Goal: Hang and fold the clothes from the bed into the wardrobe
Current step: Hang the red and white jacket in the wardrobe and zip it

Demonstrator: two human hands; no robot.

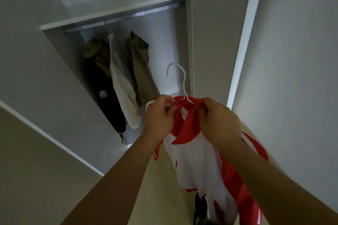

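Nearest the camera, both bare forearms reach forward and up to a red and white short-sleeved shirt [197, 160], which hangs in the air in front of the open wardrobe and already sits on a thin white hanger [183, 86]. The left hand [161, 113] and right hand [217, 118] sit on either side of the hanger's neck. The curled fingers [169, 101] of each pinch the red collar, so neither hand is free.

The hanger's hook stands up just beyond the knuckles, with its open end turned to the left. Farther in hang a dark garment [104, 97], a cream garment [122, 87] and an olive garment [140, 64], nearer the left hand. Well above the hook, the grey metal rail [124, 17] runs left to right under a white shelf [117, 12]. Its bare stretch to the right of the olive garment looks like the spot to lift the hook onto.
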